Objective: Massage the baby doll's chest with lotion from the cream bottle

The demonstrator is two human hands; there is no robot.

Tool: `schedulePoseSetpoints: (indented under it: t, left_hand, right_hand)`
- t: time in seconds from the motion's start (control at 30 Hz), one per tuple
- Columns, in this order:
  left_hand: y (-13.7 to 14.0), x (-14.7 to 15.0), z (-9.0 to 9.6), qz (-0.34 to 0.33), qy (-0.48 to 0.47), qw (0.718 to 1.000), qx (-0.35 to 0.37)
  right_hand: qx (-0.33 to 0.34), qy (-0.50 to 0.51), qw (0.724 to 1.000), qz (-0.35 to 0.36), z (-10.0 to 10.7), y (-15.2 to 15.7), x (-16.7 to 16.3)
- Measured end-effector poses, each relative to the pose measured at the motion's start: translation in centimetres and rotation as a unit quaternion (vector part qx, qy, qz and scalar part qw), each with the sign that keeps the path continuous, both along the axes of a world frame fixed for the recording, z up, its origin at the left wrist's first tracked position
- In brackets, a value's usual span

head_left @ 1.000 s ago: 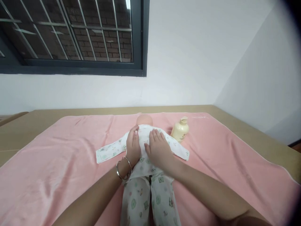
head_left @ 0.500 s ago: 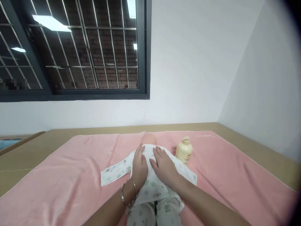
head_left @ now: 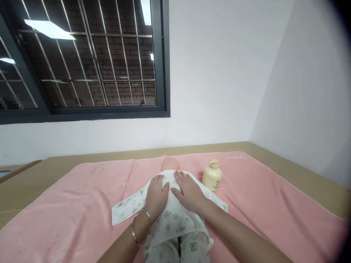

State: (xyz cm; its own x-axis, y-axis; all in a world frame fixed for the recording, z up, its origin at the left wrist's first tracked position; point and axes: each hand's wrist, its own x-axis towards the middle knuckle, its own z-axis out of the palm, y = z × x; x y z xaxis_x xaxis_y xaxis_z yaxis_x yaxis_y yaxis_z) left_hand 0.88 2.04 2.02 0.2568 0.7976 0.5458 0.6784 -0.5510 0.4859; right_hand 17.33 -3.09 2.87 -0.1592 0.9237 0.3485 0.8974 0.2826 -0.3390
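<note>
The left hand (head_left: 157, 195) and right hand (head_left: 189, 193) rest flat, fingers extended, gripping nothing, on the printed top (head_left: 177, 219) of the doll (head_left: 170, 163) beneath them; the top is already on, two-handed contact appears established, and lift-off is not yet done

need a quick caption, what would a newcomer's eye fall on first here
Probably the left hand and right hand, laid flat on a patterned shirt, low in the middle. Next, the cream bottle just right of them on the pink sheet, and the barred window, upper left.
</note>
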Motion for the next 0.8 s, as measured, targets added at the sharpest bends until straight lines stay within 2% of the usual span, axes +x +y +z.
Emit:
schedulePoseSetpoints:
  t: [0.07,0.13,0.23,0.3,0.4,0.47,0.53,0.7,0.8]
  left_hand:
    - [0.6,-0.2,-0.2,0.000,0.017,1.000,-0.025]
    - [0.7,-0.3,-0.4,-0.002,0.033,0.999,-0.018]
    - [0.2,-0.1,-0.7,0.000,0.048,0.998,0.037]
    - [-0.4,0.1,-0.5,-0.021,0.050,0.994,0.093]
    - [-1.3,0.5,0.1,-0.085,0.051,0.987,0.129]
    - [-1.6,0.6,0.5,-0.097,0.052,0.988,0.106]
    - [-1.5,0.5,0.6,-0.076,0.055,0.992,0.082]
    - [0.1,0.0,-0.5,-0.042,0.071,0.997,0.001]
    - [0.5,-0.1,-0.9,-0.032,0.088,0.995,-0.042]
  right_hand:
    - [-0.012,-0.001,1.000,0.006,0.1,0.2,0.4]
    - [-0.012,-0.001,1.000,0.003,0.2,0.1,0.3]
    - [0.009,-0.011,0.999,-0.030,0.2,-0.8,-0.5]
    - [0.043,-0.028,0.998,-0.039,0.2,-1.5,-1.4]
    - [0.100,-0.041,0.994,0.012,-0.1,-2.4,-2.3]
    - [0.113,-0.022,0.993,0.040,-0.1,-2.4,-2.3]
    - [0.092,0.007,0.995,0.029,-0.1,-1.8,-1.7]
    - [-0.003,0.012,0.997,-0.080,-0.2,0.4,0.6]
    - [-0.017,-0.017,0.994,-0.106,-0.5,1.0,1.2]
